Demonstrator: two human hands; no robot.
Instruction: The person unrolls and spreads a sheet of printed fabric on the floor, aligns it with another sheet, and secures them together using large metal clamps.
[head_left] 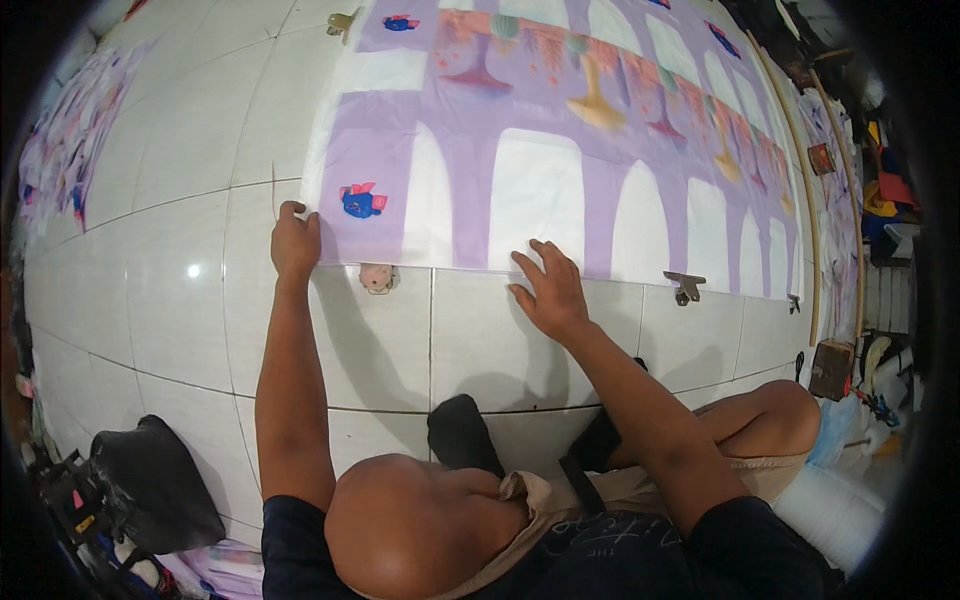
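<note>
One flat, lilac-and-white printed sheet (pixel 600 150), its near edge at the left hand (pixel 296 246) and right hand (pixel 556 296).
The left curls at its corner, whether pinching I cannot tell; the right spreads loosely, gripping nothing. A round pink clip (pixel 377 279) sits between the hands, a grey metal clip (pixel 686 287) rightward of both.

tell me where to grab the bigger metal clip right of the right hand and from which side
Probably by the narrower part of the metal clip, pinched from the near side: that part juts out past the near edge of the purple-and-white sheet, while the wide part lies along that edge.
</note>
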